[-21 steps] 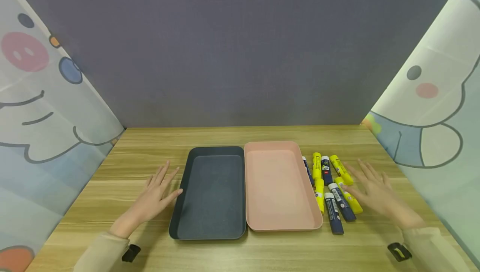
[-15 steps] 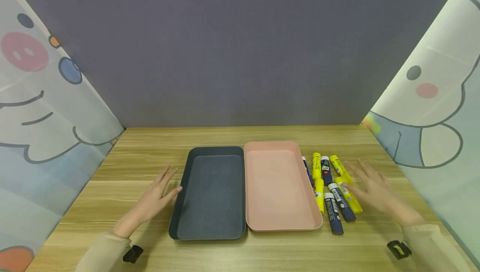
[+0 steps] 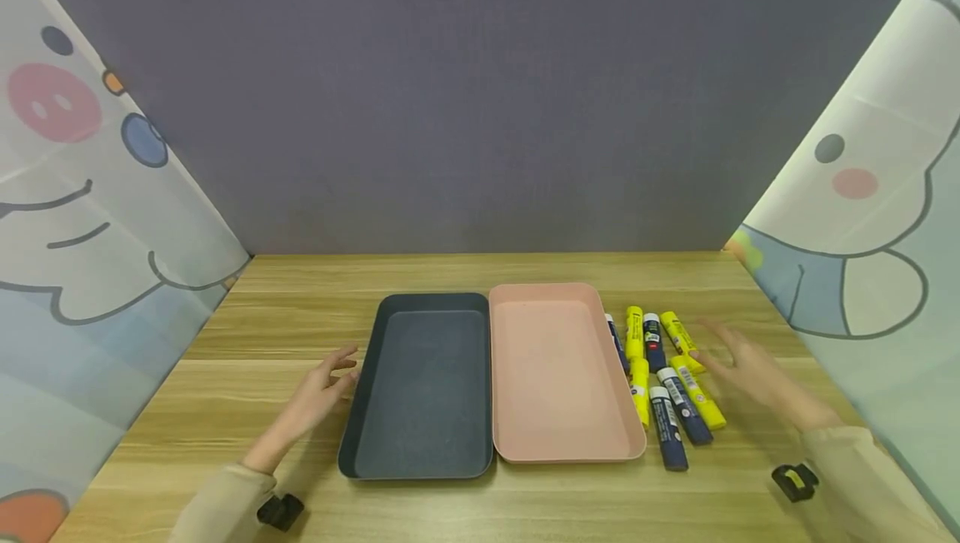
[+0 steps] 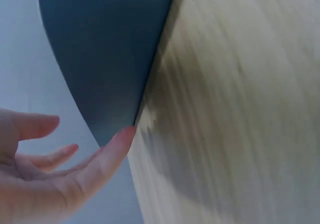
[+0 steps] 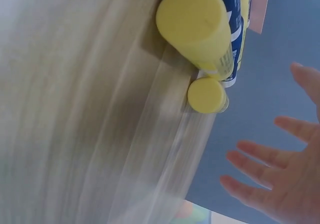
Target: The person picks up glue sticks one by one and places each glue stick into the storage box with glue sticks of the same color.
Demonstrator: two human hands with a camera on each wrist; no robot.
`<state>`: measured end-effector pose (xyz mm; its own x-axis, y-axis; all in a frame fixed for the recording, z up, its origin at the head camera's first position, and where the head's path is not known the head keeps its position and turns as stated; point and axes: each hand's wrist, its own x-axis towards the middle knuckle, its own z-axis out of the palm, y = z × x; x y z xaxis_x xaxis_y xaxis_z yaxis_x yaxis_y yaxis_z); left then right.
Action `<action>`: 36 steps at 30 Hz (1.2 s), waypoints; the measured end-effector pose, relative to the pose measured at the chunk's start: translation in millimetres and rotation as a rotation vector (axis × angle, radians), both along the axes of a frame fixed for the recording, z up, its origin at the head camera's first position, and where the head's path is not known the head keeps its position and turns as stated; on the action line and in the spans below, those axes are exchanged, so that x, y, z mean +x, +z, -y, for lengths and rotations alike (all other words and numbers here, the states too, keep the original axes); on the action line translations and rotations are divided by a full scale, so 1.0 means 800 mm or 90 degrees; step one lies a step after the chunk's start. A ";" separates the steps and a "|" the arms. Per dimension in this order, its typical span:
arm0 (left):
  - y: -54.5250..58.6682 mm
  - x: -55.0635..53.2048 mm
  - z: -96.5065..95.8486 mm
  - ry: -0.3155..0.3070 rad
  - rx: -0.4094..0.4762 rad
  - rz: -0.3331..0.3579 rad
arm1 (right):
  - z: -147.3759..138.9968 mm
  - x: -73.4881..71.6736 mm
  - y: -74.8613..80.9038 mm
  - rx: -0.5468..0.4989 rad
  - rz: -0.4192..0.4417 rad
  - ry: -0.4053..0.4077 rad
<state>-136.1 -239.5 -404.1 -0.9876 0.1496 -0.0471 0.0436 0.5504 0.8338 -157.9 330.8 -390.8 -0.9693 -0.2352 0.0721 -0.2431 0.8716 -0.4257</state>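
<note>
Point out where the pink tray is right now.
In the head view, the pink tray lies just right of centre on the wooden table, directly beside the dark tray on its left, with yellow and navy tubes along its right.

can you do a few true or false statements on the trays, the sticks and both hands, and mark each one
1. The right hand is nearer to the sticks than the left hand is. True.
2. The pink tray stands to the left of the dark tray. False: it stands to its right.
3. Four yellow sticks and four navy sticks show in the head view. True.
4. All the sticks lie in the pink tray. False: they lie outside both trays, on the table.
5. The right hand grips a yellow stick. False: it holds nothing.
</note>
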 end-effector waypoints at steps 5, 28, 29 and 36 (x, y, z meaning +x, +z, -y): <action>-0.004 0.001 -0.003 0.018 0.040 0.040 | -0.005 -0.010 -0.001 -0.003 0.028 -0.007; -0.015 0.000 -0.008 0.057 0.086 0.098 | -0.005 -0.047 -0.004 -0.025 0.067 0.014; -0.015 0.000 -0.008 0.059 0.089 0.099 | -0.005 -0.049 -0.005 -0.024 0.076 0.011; -0.016 -0.001 -0.007 0.059 0.110 0.113 | -0.005 -0.059 -0.009 -0.050 0.124 0.011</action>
